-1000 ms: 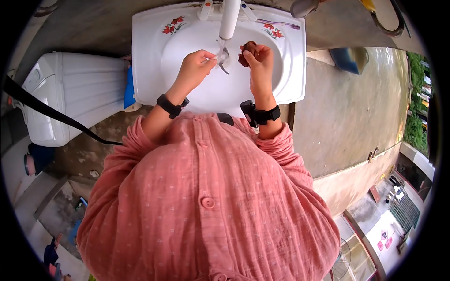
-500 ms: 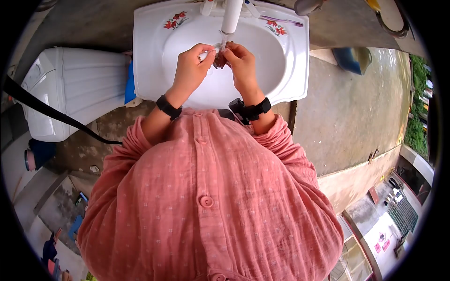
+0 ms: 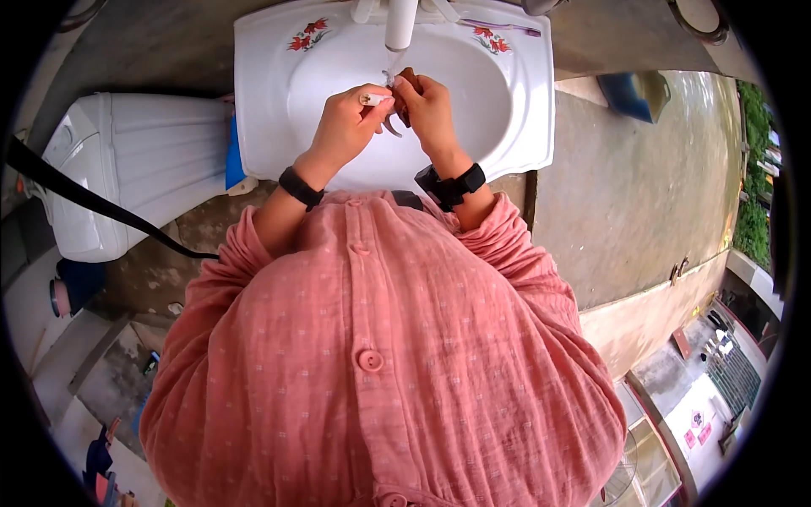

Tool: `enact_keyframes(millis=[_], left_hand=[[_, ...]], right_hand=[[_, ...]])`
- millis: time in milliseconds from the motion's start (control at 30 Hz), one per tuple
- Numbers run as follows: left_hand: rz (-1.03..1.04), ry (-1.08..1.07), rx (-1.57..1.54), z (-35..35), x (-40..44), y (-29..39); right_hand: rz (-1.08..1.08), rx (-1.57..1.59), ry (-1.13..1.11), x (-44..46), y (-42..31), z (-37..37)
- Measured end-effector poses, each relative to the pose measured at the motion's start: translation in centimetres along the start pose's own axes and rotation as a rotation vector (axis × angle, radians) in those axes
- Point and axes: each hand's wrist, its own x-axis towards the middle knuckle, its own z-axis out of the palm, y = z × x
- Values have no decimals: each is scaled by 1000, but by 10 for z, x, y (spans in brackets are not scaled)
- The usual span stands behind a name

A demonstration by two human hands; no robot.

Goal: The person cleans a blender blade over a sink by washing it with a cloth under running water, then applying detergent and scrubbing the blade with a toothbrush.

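Note:
Both my hands are over a white washbasin (image 3: 473, 93), under the tap (image 3: 400, 27). My left hand (image 3: 345, 125) is closed around a small tool with a white handle (image 3: 372, 100). A thin curved grey part shows below its fingers; whether it belongs to that tool I cannot tell. In the fingers of my right hand (image 3: 431, 114) is a reddish-brown piece (image 3: 409, 75), mostly covered by the hand. Its kind does not show. The two held things meet or overlap between my hands. Water runs from the tap just behind them.
A purple toothbrush (image 3: 500, 28) lies on the basin's back right rim. At the left stands a white ribbed plastic appliance (image 3: 160, 160). A blue container (image 3: 629, 95) is on the concrete floor to the right. A black strap (image 3: 110, 203) crosses the left side.
Both hands have come slightly down and toward me, out from directly under the spout. The white handle's end now points more toward me, and the brown piece is turned more upright.

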Motion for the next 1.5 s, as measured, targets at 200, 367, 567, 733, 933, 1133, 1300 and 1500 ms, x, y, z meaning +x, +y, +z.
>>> enact_keyframes(millis=[200,367,567,733,933,1133,1300,1500], left_hand=[[103,52,109,1,1,-1],[214,3,244,1,6,4],[218,-129,264,-1,9,11],[40,-93,145,-12,7,11],[102,48,89,-24,4,8],[167,98,152,-20,7,5],[243,148,203,-17,10,4],[167,180,123,-15,11,6]], right_hand=[[115,97,-132,-6,-8,-7],[149,119,-66,-3,3,-5],[105,79,2,-1,2,3],[91,115,-12,8,6,-11],[185,888,-262,12,4,-28],[173,916,-301,-5,0,-14],[277,912,-244,-10,-9,-14],[175,756,-142,-6,6,-12]])
